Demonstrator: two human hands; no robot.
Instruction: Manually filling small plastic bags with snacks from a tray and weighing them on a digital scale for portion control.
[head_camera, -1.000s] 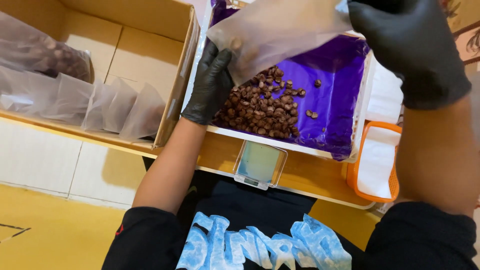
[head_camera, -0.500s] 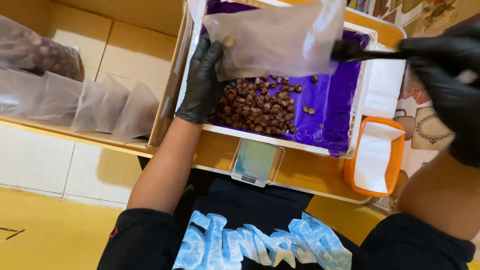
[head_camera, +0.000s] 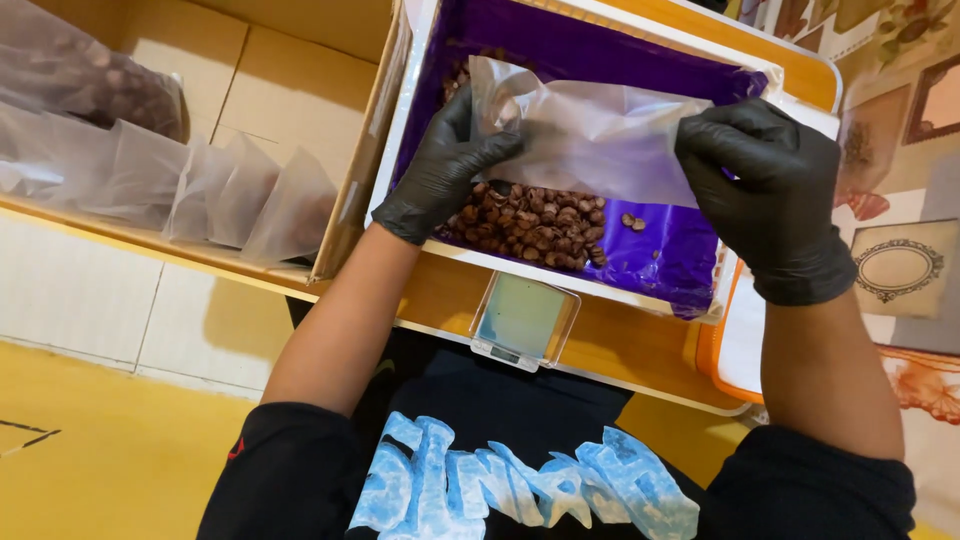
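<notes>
Left hand: my left hand (head_camera: 445, 170), in a black glove, pinches the left end of the clear plastic bag (head_camera: 590, 140), thumb on top and fingers closed on the film.
Right hand: my right hand (head_camera: 765, 195), gloved too, clamps the bag's right end, fingers curled over the edge.
Bag: it hangs stretched flat between my two hands, level, over the purple-lined tray (head_camera: 690, 255); I judge it nearly empty, since I see only film and perhaps a few pieces at its left corner, too blurred to be sure.
Brown pieces: a heap of small brown round pieces (head_camera: 535, 225) lies in the tray just below the bag, nearer my left hand than my right; a few strays sit apart, towards the right.
Done so far: in the cardboard box (head_camera: 300, 90) to my left, one filled bag (head_camera: 90, 95) lies at the far left, with a row of flat, unfilled-looking bags (head_camera: 230, 205) beside it.
Left to do: the heap is still in the tray, and the small scale (head_camera: 525, 320) on the wooden table edge (head_camera: 620, 350) carries nothing.
Other: an orange basket (head_camera: 712, 355) peeks out under my right wrist.
</notes>
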